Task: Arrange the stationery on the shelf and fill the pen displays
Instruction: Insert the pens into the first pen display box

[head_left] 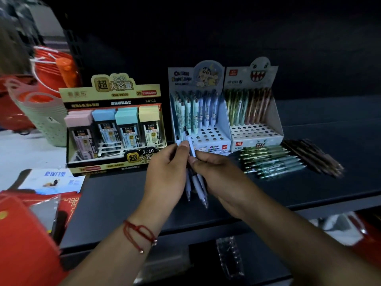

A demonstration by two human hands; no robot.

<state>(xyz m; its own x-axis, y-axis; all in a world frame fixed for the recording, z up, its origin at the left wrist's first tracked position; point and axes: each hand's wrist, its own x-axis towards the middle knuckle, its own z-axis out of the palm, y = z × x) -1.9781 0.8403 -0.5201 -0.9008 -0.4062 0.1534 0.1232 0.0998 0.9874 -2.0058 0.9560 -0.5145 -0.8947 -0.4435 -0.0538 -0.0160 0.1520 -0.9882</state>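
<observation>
My left hand (168,170) and my right hand (218,174) meet above the dark shelf (115,195), and both grip a small bunch of pale blue pens (195,182), tips pointing down. Just behind stands the cartoon pen display (208,139): its back rows hold pens, its front holes stand bare. To its right is the ghost-face pen display (257,133), also with pens only at the back. Loose green pens (272,162) and brown pens (315,155) lie on the shelf in front of that display.
A pencil-lead display box (113,124) with pastel cases stands at the left. Further left are stacked plastic baskets (47,114) and red buckets (55,67). Red packets (24,234) and a leaflet (53,180) lie at the lower left. A clear wrapper (231,259) lies on the lower shelf.
</observation>
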